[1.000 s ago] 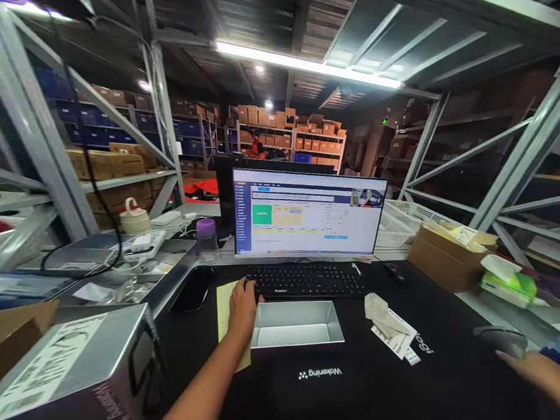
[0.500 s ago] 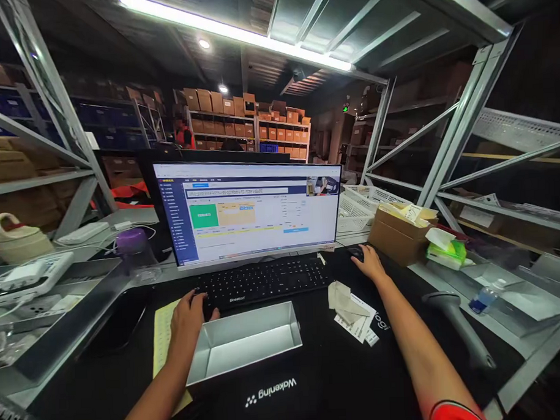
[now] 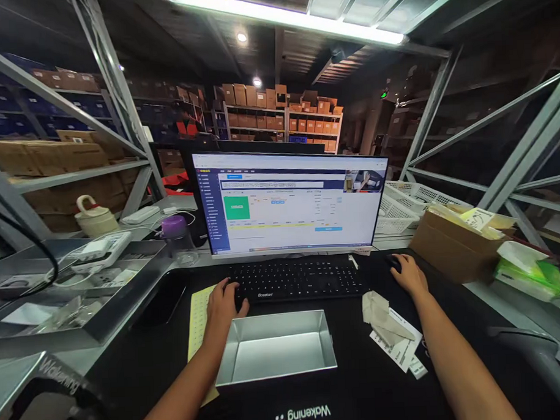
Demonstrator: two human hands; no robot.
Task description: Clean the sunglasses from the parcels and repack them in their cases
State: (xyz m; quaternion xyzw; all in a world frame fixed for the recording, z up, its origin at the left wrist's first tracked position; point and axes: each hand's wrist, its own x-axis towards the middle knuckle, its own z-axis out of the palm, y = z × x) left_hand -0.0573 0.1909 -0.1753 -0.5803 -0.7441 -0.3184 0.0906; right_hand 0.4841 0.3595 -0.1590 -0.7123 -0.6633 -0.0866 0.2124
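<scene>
My left hand rests at the left end of a black keyboard, fingers apart and touching its edge keys. The thumb is spread toward an open silver metal box, which holds nothing. My right hand is curled over a dark computer mouse, mostly hidden under the fingers. Behind the keyboard stands a lit monitor with a web page on it. A yellow printed sheet lies partly under my left forearm. White label slips and a crumpled grey piece lie between the box and my right forearm.
A cardboard box and a tissue pack stand at the right, near white baskets. At the left are a phone, a purple-lidded cup and a grey tray. A blurred scanner lies far right.
The view has turned left, so everything sits further right in it. On the screen, the orange panel has turned white. Both hands keep their places at the keyboard and mouse.
</scene>
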